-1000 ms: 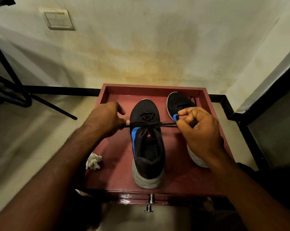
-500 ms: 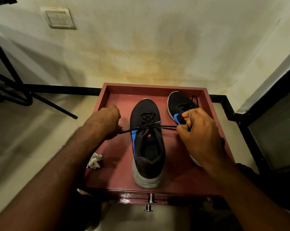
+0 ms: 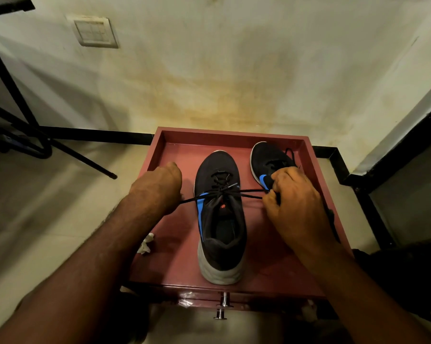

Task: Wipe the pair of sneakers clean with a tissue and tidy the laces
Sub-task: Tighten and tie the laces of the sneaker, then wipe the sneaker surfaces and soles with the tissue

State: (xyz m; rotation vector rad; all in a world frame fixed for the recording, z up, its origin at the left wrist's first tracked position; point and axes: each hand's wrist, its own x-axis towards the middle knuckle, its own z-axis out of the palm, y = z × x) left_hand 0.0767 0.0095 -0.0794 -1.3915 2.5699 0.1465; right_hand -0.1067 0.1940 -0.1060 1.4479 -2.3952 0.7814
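A black sneaker (image 3: pixel 220 219) with a blue stripe and a pale sole stands in the middle of a dark red tray (image 3: pixel 234 137), toe pointing away from me. Its black lace (image 3: pixel 249 193) is stretched sideways across the tongue. My left hand (image 3: pixel 160 184) grips the lace's left end; my right hand (image 3: pixel 293 199) pinches the right end. The second black sneaker (image 3: pixel 266 157) lies to the right, its rear half hidden behind my right hand. A crumpled white tissue (image 3: pixel 146 244) lies on the tray by my left forearm.
The tray sits on a red cabinet with a metal knob (image 3: pixel 223 306) at its front. A stained wall (image 3: pixel 222 70) with a switch plate (image 3: pixel 95 32) stands close behind. Black metal legs (image 3: pixel 60 147) cross the floor at left; a dark frame (image 3: pixel 383 194) runs at right.
Both hands have drawn slightly apart and lower, pulling the lace tighter across the middle sneaker. More of the right sneaker's toe now shows above my right hand.
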